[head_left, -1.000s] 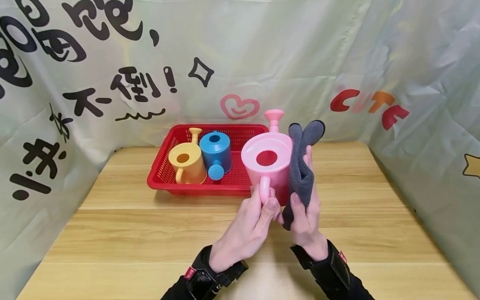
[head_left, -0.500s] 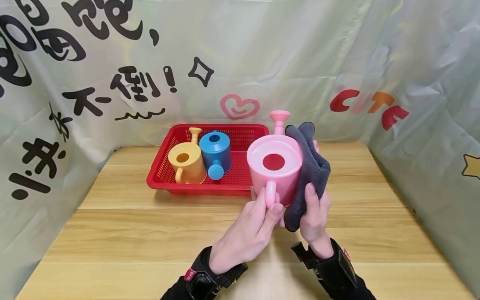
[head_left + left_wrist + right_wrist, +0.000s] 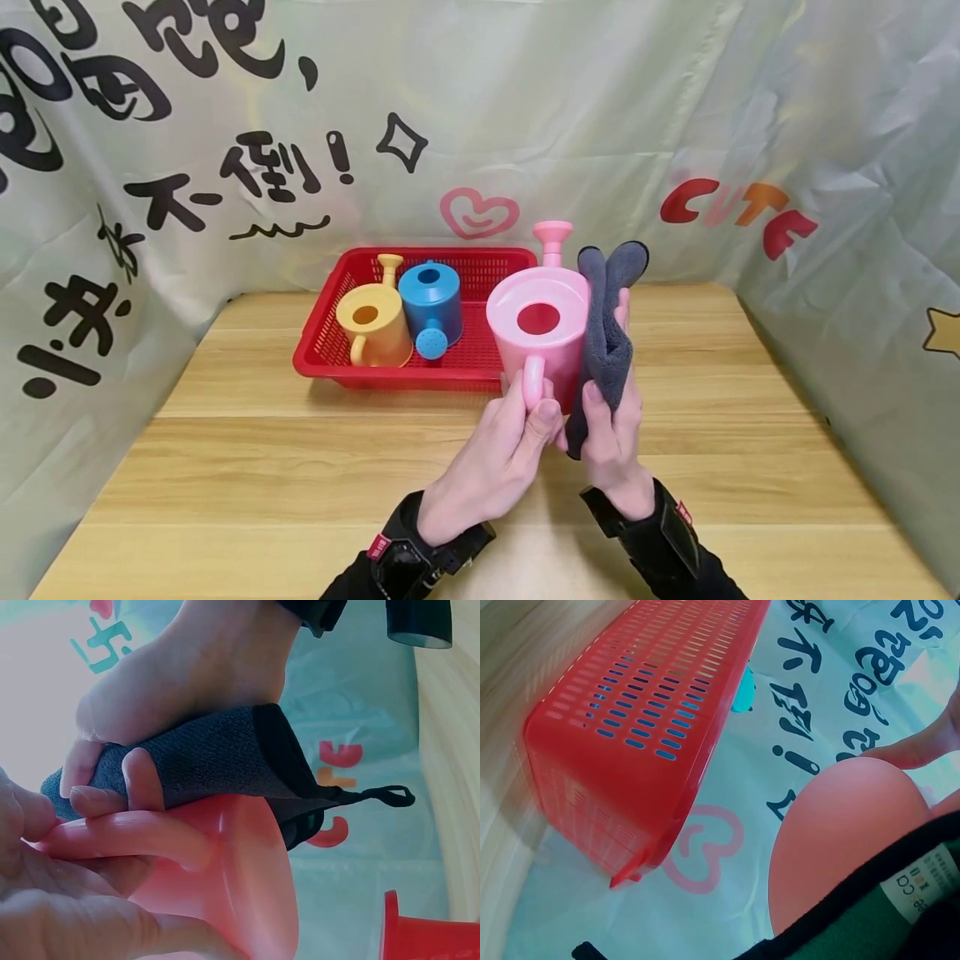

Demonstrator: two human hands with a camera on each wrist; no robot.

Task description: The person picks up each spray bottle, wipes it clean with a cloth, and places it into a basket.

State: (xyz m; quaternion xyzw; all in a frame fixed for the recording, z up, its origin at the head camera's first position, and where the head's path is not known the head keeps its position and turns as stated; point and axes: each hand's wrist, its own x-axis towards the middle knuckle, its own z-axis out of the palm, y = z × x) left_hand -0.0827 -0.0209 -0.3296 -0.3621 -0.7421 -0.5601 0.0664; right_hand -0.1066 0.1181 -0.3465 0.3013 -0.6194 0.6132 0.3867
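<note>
A pink watering can (image 3: 551, 358) is held up above the table, its spout pointing away. My left hand (image 3: 495, 458) grips it by the handle (image 3: 135, 836), fingers curled round. My right hand (image 3: 617, 442) holds a folded dark grey cloth (image 3: 600, 358), thumb on the near side, against the can's right wall. In the left wrist view the cloth (image 3: 202, 757) lies along the can, and a hanging loop sticks out from its edge. The cloth hides part of the can's right side. The right wrist view shows the can's pink base (image 3: 840, 840) beside the cloth's labelled edge.
Behind the can, a red plastic basket (image 3: 405, 379) stands at the back of the wooden table (image 3: 300, 483). Inside it sit a yellow watering can (image 3: 378, 329) and a blue watering can (image 3: 435, 304). A printed curtain (image 3: 585, 100) hangs behind and at both sides.
The pink can and cloth shifted right, then back left. My right hand and the cloth moved with the can's right side. The basket stayed put.
</note>
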